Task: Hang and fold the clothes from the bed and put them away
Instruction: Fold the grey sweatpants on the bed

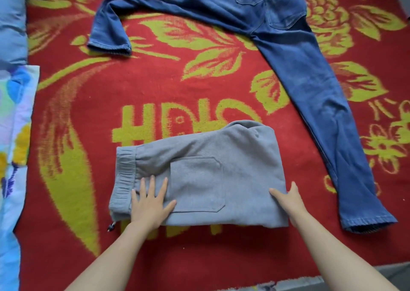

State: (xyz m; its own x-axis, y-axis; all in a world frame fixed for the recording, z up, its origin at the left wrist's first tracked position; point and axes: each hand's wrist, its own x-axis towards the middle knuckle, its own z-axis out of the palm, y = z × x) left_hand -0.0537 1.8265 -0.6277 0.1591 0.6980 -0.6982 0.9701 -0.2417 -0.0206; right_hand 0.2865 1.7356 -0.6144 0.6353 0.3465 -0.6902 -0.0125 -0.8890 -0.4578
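Head view, looking straight down at the bed: the grey sweatpants (244,168) lie folded into a compact rectangle in the lower middle of the frame, on the red blanket (155,79) with its yellow-green flowers. The elastic waistband (124,175) is on the left, the patch pocket (197,184) faces up, and a drawstring end (111,226) pokes out at the lower left corner.

The left hand (150,206) is pressed flat on the cloth just beside the waistband, fingers straight and spread apart. The right hand (290,204) sits at the fold's right edge, thumb lying on top of the fabric; whether the other fingers are tucked under and pinching, I can't tell.

Across the top, a pair of blue jeans (277,24) is spread out, one leg reaching to the upper left, the other running down the right side. Along the left edge lie a floral sheet (15,113) and, above it, a blue pillow (11,24).
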